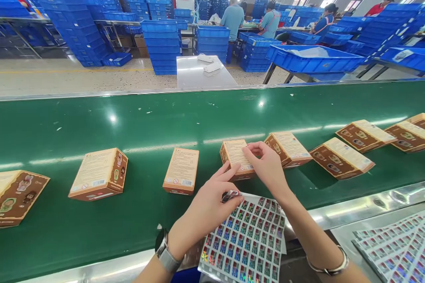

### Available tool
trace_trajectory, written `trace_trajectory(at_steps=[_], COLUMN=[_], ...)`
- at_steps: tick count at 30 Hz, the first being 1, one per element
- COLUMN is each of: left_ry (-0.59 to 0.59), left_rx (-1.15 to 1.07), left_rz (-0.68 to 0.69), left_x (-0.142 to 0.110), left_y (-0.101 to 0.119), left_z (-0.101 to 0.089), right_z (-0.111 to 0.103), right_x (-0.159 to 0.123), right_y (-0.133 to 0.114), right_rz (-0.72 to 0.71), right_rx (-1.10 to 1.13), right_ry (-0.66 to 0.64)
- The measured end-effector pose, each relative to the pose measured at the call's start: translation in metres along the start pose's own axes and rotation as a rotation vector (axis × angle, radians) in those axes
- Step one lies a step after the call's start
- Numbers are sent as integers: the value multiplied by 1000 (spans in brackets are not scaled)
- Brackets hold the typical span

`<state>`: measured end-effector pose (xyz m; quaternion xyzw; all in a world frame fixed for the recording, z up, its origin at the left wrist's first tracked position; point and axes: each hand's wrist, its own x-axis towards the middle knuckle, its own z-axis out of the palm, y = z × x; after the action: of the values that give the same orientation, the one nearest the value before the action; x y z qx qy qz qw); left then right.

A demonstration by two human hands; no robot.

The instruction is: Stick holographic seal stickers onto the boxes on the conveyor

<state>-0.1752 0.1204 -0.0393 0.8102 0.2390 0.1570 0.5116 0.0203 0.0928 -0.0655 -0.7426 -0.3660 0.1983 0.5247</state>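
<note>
My left hand point(212, 203) pinches the top edge of a sheet of shiny holographic stickers point(244, 239) between thumb and fingers. Its outstretched fingertips rest on the near left part of a small cream and brown carton point(235, 151). My right hand point(267, 163) is at the right side of that carton, thumb and index finger drawn together at its printed top face. Whatever may be between those fingertips is hidden. The carton lies on a green conveyor belt point(139, 216), text and barcode side up. Just right of it lies another such carton point(288, 148).
Further cartons lie on the belt, one point(181, 170) left of my hands and several to the right. More sticker sheets point(395, 243) lie at lower right beside the metal belt edge point(318, 219). Beyond the belt stand stacked blue crates point(161, 48) and seated people.
</note>
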Motion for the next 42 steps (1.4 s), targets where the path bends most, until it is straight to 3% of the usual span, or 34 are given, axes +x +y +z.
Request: trace_trajectory(at_steps=[6,10,12,13,16,17,20,25,27,29,32,35,38,42], left_ry=[-5,109,161,182,233,238,244,272,271,256,198,157,106,-13], left_rx=[-72,-150,-195,-225,-314,-323,-284,-238,-258,-262,-204,-58,82,63], left_rz=[25,-106,-186,-207,-222,-218,-193,-181,-173,-191,-228,-120,-22,-27], left_x=[1,-13,-23,-28,-39,-41,-46,-47,-49,-54,-68,-72,-49,-9], left_y=[1,3,4,3,4,4,8,10,8,5,0,-5,-9,-12], left_z=[0,-1,-3,-5,-12,-14,-20,-22,-22,-26,-37,-44,-30,1], right_z=[-9,-26,-31,-33,-28,-23,-8,4,2,0,3,10,6,-8], right_x=[21,27,10,-2,-43,-55,-76,-83,-85,-85,-72,-41,-6,19], right_y=[9,-3,-22,-33,-62,-70,-81,-87,-90,-91,-81,-54,-18,14], right_rz=[-9,-63,-219,-378,-784,-865,-1010,-1137,-1102,-940,-468,-40,113,156], right_rx=[-75,-156,-211,-261,-325,-348,-414,-450,-392,-273,-53,151,307,331], right_ry=[93,83,28,-35,-372,-413,-401,-383,-422,-455,-409,-340,-336,-268])
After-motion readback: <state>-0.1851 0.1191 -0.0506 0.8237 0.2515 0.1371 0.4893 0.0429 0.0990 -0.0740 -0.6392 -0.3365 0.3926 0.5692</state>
